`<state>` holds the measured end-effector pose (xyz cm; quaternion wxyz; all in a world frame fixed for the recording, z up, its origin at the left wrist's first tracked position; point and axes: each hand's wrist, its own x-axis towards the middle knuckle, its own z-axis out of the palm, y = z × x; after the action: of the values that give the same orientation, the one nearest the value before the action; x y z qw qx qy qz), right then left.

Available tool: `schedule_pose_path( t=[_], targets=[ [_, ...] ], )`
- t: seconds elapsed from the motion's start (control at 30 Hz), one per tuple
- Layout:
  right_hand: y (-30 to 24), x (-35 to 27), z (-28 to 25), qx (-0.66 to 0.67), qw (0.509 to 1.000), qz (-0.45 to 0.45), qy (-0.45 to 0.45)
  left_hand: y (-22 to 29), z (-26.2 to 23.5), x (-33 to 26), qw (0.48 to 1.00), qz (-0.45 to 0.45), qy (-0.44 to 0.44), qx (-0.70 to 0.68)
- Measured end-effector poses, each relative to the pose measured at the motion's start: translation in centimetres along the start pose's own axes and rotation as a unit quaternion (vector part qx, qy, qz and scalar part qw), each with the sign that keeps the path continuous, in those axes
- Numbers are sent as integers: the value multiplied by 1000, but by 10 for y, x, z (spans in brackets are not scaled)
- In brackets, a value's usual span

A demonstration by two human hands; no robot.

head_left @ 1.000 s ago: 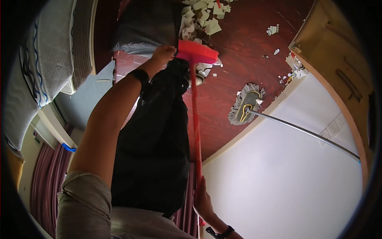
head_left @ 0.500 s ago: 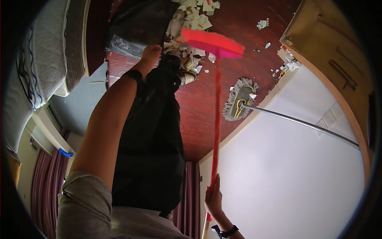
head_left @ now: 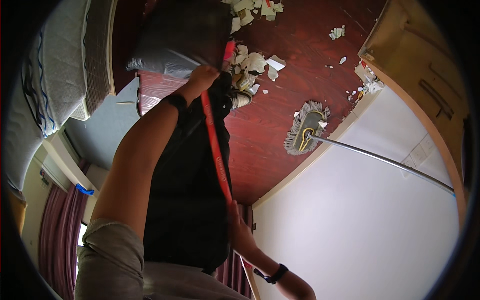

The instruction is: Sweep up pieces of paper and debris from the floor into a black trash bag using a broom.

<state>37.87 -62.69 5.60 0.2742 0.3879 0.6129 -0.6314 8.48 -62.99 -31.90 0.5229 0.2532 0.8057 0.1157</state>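
Red broom handle (head_left: 215, 145) | left hand (head_left: 202, 79) grips upper part | right hand (head_left: 240, 232) clasps lower part | paper scraps (head_left: 255, 62) on wooden floor (head_left: 280, 145) by dust mop (head_left: 305, 132)

Probably a home bedroom — mattress (head_left: 47, 75), curtains (head_left: 55, 235) (dark wooden floor (head_left: 280, 125)).

Red broom handle (head_left: 215, 145), dark red-brown wooden floor (head_left: 280, 130), white paper scraps (head_left: 257, 62), grey-fringed mop (head_left: 305, 127).
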Motion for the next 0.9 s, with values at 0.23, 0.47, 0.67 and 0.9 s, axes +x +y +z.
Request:
schedule_pose_path(
  t=[0.23, 0.47, 0.67, 0.9],
  targets=[
    [16, -39, -17, 2, 987, 155, -39, -37, 2, -17, 930, -97, 53, -351],
    [29, -94, -55, -31, 976, 201, 74, -18, 6, -4, 891, -116, 153, -411],
    [33, 53, -75, -21, 978, 86, 187, -23, 2, 1, 897, -115, 181, -386],
    [65, 197, -122, -135, 957, 11, 256, -30, 5, 6, 945, -78, 133, -288]
  ],
)
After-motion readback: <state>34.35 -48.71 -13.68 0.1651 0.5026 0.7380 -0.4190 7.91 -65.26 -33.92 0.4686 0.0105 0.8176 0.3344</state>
